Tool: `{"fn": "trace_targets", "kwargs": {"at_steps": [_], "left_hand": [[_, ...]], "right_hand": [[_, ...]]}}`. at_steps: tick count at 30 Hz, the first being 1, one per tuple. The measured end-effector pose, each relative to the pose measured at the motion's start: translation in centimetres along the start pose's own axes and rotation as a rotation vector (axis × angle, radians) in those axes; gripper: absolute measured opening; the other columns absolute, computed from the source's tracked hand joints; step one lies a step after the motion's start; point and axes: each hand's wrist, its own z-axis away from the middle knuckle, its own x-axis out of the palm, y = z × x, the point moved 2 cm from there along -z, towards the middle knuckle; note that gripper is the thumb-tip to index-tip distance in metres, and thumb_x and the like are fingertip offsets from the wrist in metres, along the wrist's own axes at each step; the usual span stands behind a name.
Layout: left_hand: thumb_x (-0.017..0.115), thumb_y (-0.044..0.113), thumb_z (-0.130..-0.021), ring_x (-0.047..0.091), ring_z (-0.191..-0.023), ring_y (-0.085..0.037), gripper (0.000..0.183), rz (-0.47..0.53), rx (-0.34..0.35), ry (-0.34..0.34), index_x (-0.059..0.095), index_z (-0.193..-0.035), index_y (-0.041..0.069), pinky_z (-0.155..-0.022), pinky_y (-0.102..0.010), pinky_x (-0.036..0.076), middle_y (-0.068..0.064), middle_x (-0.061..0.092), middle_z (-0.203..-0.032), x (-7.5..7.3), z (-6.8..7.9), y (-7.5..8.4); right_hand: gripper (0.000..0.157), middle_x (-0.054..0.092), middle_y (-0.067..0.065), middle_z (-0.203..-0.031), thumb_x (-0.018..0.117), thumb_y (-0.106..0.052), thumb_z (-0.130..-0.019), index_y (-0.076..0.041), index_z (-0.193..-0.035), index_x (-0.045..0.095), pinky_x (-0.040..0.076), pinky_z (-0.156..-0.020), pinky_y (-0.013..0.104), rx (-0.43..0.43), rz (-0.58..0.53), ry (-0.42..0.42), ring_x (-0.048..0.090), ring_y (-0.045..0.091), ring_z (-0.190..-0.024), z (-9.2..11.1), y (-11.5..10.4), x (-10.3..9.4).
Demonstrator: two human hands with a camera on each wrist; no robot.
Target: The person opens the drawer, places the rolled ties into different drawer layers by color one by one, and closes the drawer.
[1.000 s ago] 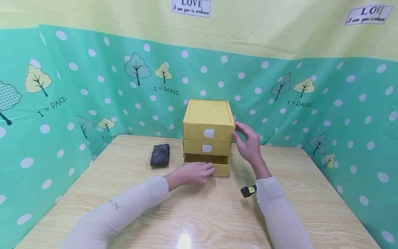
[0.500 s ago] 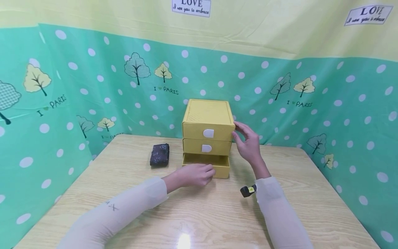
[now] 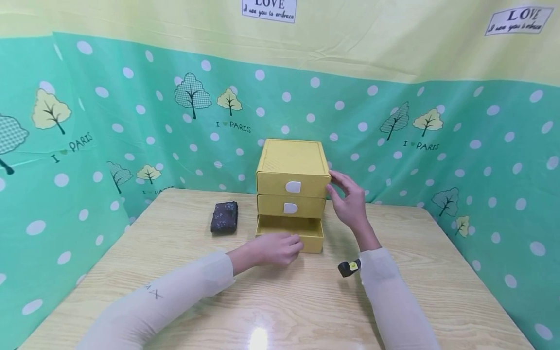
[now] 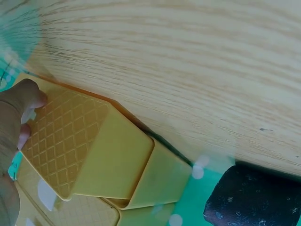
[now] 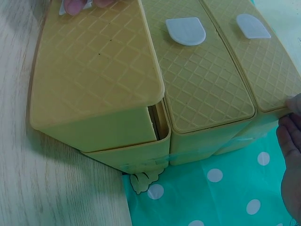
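A yellow three-tier drawer cabinet (image 3: 294, 158) stands at the back of the table, its bottom drawer (image 3: 311, 243) pulled partly out. My left hand (image 3: 277, 249) pinches the bottom drawer's front at its white tab, which the fingers mostly cover. In the left wrist view the thumb and fingers (image 4: 34, 94) are at that tab. My right hand (image 3: 350, 199) holds the cabinet's upper right front corner, thumb at the front edge and fingers along the side. The top and middle drawers, each with a white tab (image 3: 293, 187), are closed. The visible inside of the bottom drawer shows no contents.
A dark patterned folded pouch or wallet (image 3: 224, 217) lies on the wooden table (image 3: 280, 311) left of the cabinet. Green dotted curtain cloth (image 3: 175, 146) hangs behind the table and at both sides. A small black device (image 3: 349, 268) sits at the right wrist.
My left hand has drawn the bottom drawer slightly farther out toward me, so more of its inside shows. My right hand stays at the cabinet's corner.
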Motion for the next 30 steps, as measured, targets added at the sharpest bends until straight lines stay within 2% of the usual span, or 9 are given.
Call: {"fn": "trace_targets", "kwargs": {"at_steps": [3, 10, 16, 19, 30], "left_hand": [[0.051, -0.001, -0.095, 0.053, -0.082, -0.012, 0.031, -0.004, 0.000, 0.003, 0.072, -0.088, 0.019, -0.055, -0.016, 0.042, 0.004, 0.056, -0.091, -0.1, 0.0, 0.1], [0.059, 0.003, -0.095, 0.054, -0.082, -0.012, 0.024, -0.007, 0.009, -0.005, 0.073, -0.088, 0.021, -0.057, -0.014, 0.045, 0.003, 0.057, -0.091, -0.6, 0.0, 0.2], [0.053, -0.001, -0.095, 0.054, -0.081, -0.011, 0.029, -0.003, 0.021, 0.011, 0.074, -0.088, 0.019, -0.058, -0.013, 0.047, 0.003, 0.057, -0.091, -0.9, -0.1, 0.4], [0.055, 0.001, -0.096, 0.054, -0.082, -0.012, 0.026, 0.003, 0.022, 0.011, 0.075, -0.090, 0.018, -0.058, -0.013, 0.049, 0.002, 0.057, -0.092, -1.0, -0.1, 0.5], [0.063, 0.005, -0.096, 0.054, -0.083, -0.012, 0.019, 0.001, 0.028, 0.006, 0.076, -0.093, 0.017, -0.060, -0.013, 0.052, 0.002, 0.058, -0.094, -1.6, -0.1, 0.8]], "right_hand": [[0.038, 0.060, 0.035, -0.128, 0.063, 0.021, -0.090, 0.020, -0.128, 0.057, 0.054, -0.109, 0.036, 0.000, 0.002, -0.002, 0.061, 0.044, -0.119, 0.0, 0.0, 0.0], [0.038, 0.061, 0.034, -0.128, 0.063, 0.020, -0.091, 0.019, -0.128, 0.058, 0.054, -0.109, 0.041, 0.004, 0.008, -0.004, 0.062, 0.043, -0.119, 0.0, -0.1, 0.0], [0.038, 0.062, 0.033, -0.128, 0.064, 0.019, -0.091, 0.019, -0.128, 0.058, 0.054, -0.108, 0.047, 0.008, 0.022, -0.003, 0.062, 0.042, -0.119, 0.0, -0.1, -0.1], [0.038, 0.062, 0.033, -0.128, 0.064, 0.019, -0.091, 0.018, -0.128, 0.058, 0.054, -0.107, 0.048, 0.008, 0.030, -0.003, 0.063, 0.042, -0.119, 0.0, -0.2, -0.1], [0.038, 0.062, 0.033, -0.127, 0.065, 0.018, -0.091, 0.018, -0.128, 0.059, 0.054, -0.107, 0.046, 0.004, 0.047, -0.004, 0.063, 0.042, -0.118, 0.0, -0.4, -0.1]]}}
